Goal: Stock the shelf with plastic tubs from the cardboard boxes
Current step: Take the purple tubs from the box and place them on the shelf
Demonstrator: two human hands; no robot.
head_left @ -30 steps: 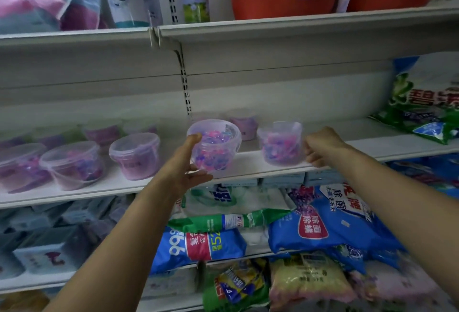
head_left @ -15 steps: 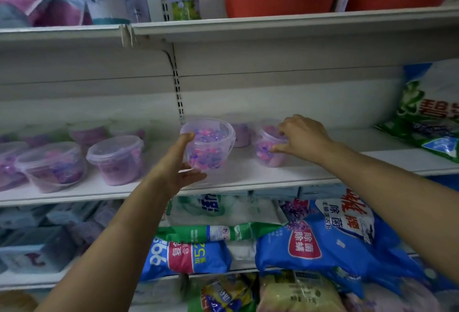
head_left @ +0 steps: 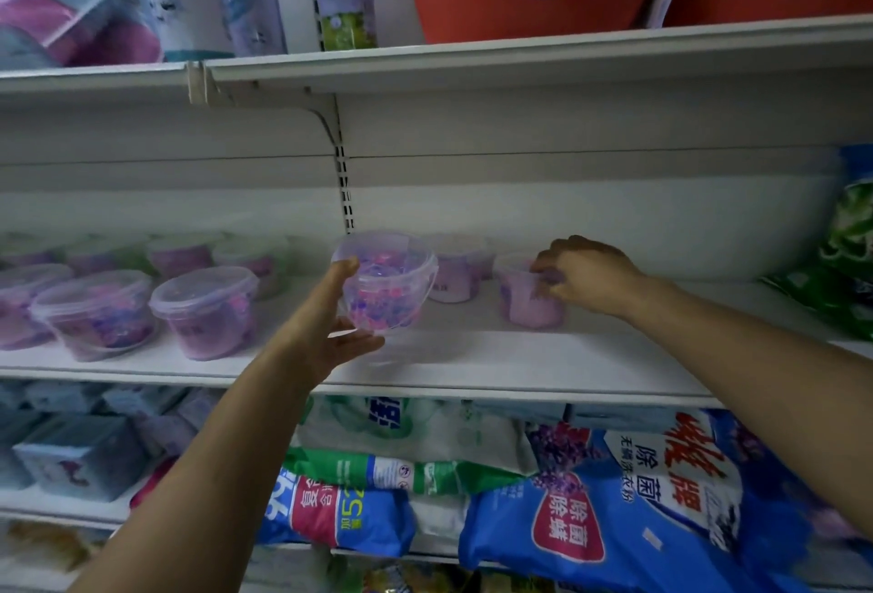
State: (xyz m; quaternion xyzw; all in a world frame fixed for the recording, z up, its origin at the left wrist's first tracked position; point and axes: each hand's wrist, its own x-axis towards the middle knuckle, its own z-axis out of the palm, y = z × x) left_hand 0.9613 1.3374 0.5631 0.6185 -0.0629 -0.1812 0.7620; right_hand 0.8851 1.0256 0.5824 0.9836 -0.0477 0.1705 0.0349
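**Checker:** Report grip status.

**Operator:** I see the left hand (head_left: 330,323) clamped on a clear tub (head_left: 385,285) of pink and purple pods, with the thumb up its near side and the fingers curled beneath the base. The tub is held just right of the slotted upright (head_left: 345,195), above the white shelf (head_left: 472,356). The right hand (head_left: 586,273) curls its fingers over the rim of a second tub (head_left: 529,304), which stands on the shelf further right of the upright.

**Checker:** Legible text?

**Operator:** I cannot read the tub labels, which are blurred. Below and right of the upright, I read "除菌除螨" on a blue bag (head_left: 604,512). Directly below the upright, I read "25" on a blue-and-red bag (head_left: 340,517).
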